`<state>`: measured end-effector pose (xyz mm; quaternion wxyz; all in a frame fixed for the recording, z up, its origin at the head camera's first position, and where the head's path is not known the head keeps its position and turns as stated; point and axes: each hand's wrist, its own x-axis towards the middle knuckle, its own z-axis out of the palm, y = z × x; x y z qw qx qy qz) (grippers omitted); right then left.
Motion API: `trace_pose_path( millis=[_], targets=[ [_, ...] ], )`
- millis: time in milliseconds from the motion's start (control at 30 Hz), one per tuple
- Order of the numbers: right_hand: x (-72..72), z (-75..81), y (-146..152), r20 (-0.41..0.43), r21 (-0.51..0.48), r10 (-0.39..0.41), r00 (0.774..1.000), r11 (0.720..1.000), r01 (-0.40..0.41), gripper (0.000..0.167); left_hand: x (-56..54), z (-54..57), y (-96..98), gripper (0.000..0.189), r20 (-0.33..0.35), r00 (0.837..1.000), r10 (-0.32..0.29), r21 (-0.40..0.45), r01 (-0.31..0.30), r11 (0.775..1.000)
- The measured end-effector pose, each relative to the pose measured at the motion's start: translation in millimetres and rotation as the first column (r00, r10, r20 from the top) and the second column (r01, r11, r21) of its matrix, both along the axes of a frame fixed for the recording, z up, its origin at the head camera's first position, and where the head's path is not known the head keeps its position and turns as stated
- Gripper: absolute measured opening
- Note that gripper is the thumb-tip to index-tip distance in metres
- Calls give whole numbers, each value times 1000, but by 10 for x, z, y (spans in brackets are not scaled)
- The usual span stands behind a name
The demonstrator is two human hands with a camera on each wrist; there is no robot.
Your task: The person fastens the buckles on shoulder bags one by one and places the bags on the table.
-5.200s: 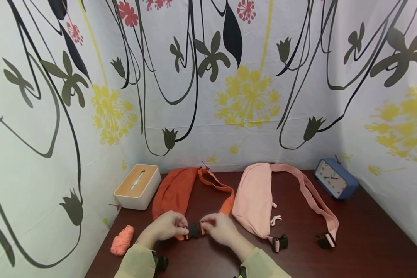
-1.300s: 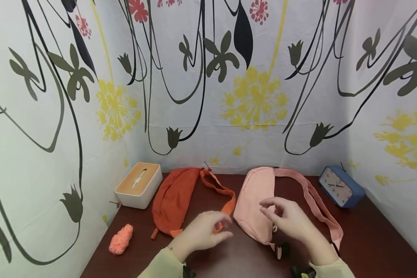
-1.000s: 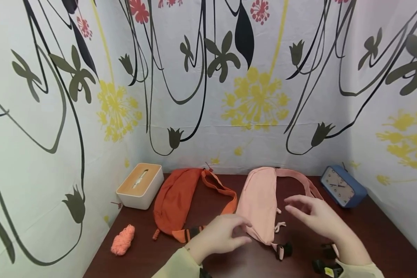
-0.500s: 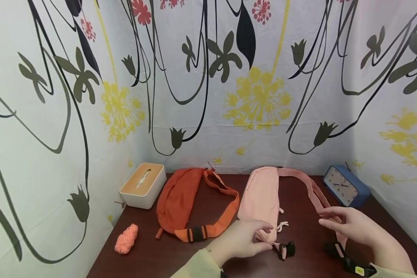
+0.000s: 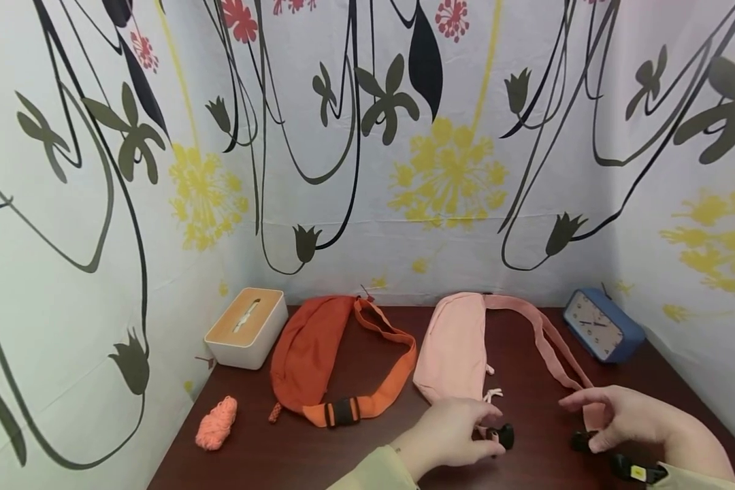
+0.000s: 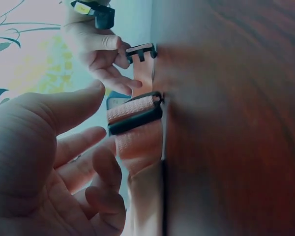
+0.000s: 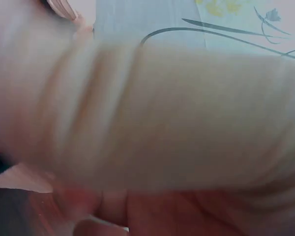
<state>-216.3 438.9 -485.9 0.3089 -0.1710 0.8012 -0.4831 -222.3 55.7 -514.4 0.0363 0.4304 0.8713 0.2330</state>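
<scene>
A pink waist bag point(image 5: 456, 347) lies on the table with its strap running right in an arc, its two black buckle halves apart. My left hand point(image 5: 450, 432) reaches to the near buckle half point(image 5: 505, 436); in the left wrist view, thumb and fingers stand apart beside that black buckle piece point(image 6: 136, 120) without closing on it. At the strap's far end is the other buckle half point(image 5: 580, 441), with my right thumb right at it. My right hand point(image 5: 640, 418) has its index finger stretched over the strap, thumb and finger apart. The right wrist view is mostly filled by a blurred sleeve point(image 7: 177, 118).
An orange waist bag point(image 5: 309, 354) with its black buckle point(image 5: 343, 412) fastened lies left of the pink one. Behind it on the left is a tissue box point(image 5: 251, 337). Coral yarn point(image 5: 216, 423) sits at the left edge, a blue clock point(image 5: 606, 325) at back right.
Both hands have left the orange bag's buckle, now fastened, and moved right. The left hand has come to the pink bag's near buckle half, and the right hand has lowered to the far one.
</scene>
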Motion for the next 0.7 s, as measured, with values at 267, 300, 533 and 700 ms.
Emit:
trace_pose_path(
  millis=[267,300,533,700],
  targets=[
    [23,-5,-111,-96,189,-98,991,975,115,30,20,-62,112,33,-10,998,68,-34,-69,997],
    [25,-17,-110,-114,184,-96,989,976,116,26,24,-64,120,32,-12,997,78,-36,-78,996],
    [15,-113,-30,-177,183,-88,980,976,120,22,42,-84,145,20,-37,991,131,-36,-133,991],
    [-46,-238,84,-124,80,-75,989,993,86,28,54,-105,150,14,-9,989,146,0,-146,989]
  ],
)
